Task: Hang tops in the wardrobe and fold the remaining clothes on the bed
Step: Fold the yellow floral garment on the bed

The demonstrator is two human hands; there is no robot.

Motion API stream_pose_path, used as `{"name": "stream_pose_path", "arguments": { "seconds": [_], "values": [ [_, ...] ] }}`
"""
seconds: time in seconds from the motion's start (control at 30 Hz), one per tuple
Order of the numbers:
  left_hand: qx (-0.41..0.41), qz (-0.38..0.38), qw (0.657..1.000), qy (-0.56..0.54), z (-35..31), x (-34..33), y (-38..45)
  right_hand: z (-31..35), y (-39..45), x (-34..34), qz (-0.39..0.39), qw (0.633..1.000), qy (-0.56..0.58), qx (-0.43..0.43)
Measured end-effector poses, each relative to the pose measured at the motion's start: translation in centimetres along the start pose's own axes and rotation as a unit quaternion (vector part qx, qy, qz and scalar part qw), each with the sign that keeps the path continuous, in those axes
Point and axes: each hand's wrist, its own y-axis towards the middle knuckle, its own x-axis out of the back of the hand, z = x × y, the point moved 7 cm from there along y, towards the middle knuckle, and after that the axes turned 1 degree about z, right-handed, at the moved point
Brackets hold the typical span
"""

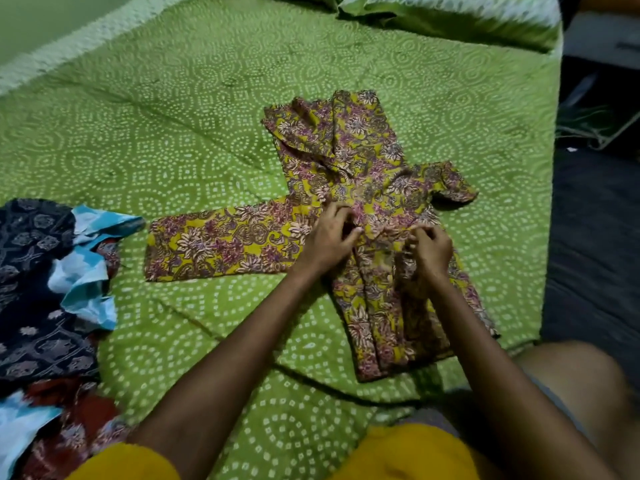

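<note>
Green bed (207, 109) with a thin, limp floral top (349, 161) spread flat; left hand (329, 237) and right hand (431, 247) pinch its middle, best gripped at seams or shoulders.

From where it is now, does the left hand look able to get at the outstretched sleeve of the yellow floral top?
Probably yes. The left hand pinches the yellow floral top at its middle, and the outstretched sleeve lies flat beside it on the green bedspread, nothing between; it must first release its grip.
</note>
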Motion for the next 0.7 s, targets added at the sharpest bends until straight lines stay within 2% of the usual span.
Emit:
{"name": "stream_pose_path", "arguments": {
  "seconds": [0.07, 0.13, 0.2, 0.27, 0.37, 0.43, 0.5, 0.57, 0.63, 0.7],
  "values": [
    [-0.023, 0.027, 0.999, 0.035, -2.2, -2.5, 0.1, -1.9, 1.5, 0.0, 0.046, 0.984, 0.127, -0.119],
    [-0.001, 0.065, 0.995, 0.077, -2.4, -5.5, -0.1, -2.1, 2.5, -0.5, 0.094, 0.955, 0.223, -0.173],
    [0.021, 0.067, 0.990, 0.120, -1.2, -7.9, -0.6, -1.6, 3.6, -1.1, 0.104, 0.940, 0.268, -0.185],
    [0.005, 0.034, 0.989, 0.147, -0.4, -9.0, -1.0, -1.0, 5.0, -1.6, 0.091, 0.929, 0.303, -0.189],
    [-0.018, -0.008, 0.990, 0.140, -0.1, -9.1, -0.8, 0.3, 6.8, -2.1, 0.077, 0.922, 0.324, -0.200],
    [-0.022, -0.026, 0.989, 0.141, -0.2, -9.0, -0.6, 1.3, 8.1, -2.6, 0.090, 0.902, 0.365, -0.210],
    [-0.023, -0.026, 0.991, 0.132, -0.2, -9.0, -0.6, 2.0, 9.0, -2.7, 0.087, 0.894, 0.383, -0.215],
    [-0.010, -0.028, 0.997, 0.077, -0.3, -8.6, -0.7, 2.3, 10.0, -3.3, 0.095, 0.901, 0.366, -0.211],
    [0.053, -0.028, 0.993, -0.102, 0.0, -7.4, -0.8, 2.8, 10.6, -4.3, 0.103, 0.913, 0.345, -0.193],
    [0.136, -0.067, 0.932, -0.328, 1.1, -5.0, -1.1, 4.6, 10.3, -5.5, 0.112, 0.933, 0.310, -0.140]
  ]
}}
